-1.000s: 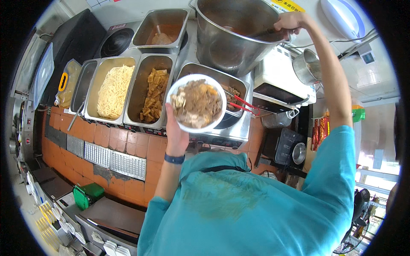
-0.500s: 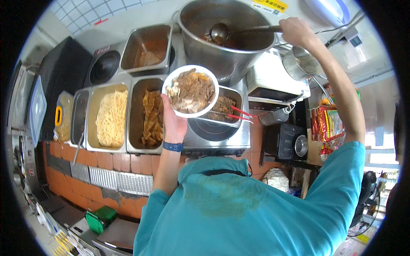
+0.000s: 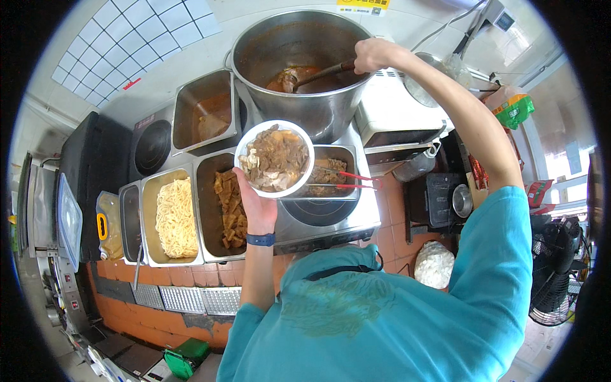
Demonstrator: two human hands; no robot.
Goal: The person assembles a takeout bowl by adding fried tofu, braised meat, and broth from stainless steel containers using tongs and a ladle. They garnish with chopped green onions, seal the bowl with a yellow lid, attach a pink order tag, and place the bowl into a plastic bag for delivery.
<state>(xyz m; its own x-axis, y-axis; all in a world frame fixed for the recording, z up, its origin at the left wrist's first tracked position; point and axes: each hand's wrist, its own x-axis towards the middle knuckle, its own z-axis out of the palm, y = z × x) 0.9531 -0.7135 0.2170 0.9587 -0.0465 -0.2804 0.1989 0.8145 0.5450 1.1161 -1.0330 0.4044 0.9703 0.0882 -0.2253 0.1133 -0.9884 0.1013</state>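
Note:
My left hand (image 3: 257, 209) is closed on the near rim and side of a white bowl (image 3: 299, 182), which is heaped with brown sliced meat (image 3: 280, 149) and paler pieces. Beyond the bowl stands a tall steel stockpot (image 3: 312, 109) with reddish-brown broth low inside. My right hand (image 3: 375, 56) grips the dark handle of a ladle (image 3: 321, 75) at the pot's right rim. The ladle's bowl end dips into the broth, where it is partly covered. Below and beside the white bowl, red-handled tongs (image 3: 356, 180) lie across a steel pan of brown food (image 3: 330, 172).
To the left, steel pans hold pale noodles (image 3: 176, 219) and brown chunks (image 3: 230, 210). Behind them a square pan (image 3: 209, 121) contains reddish sauce. A white appliance (image 3: 398, 111) sits right of the pot. Farther right are a fan (image 3: 554, 270) and a black crate (image 3: 439, 200).
The ladle has gone down from near the pot's rim into the broth, with my right hand lower on the pot's right side. The white bowl stays in my left hand. The view has shifted.

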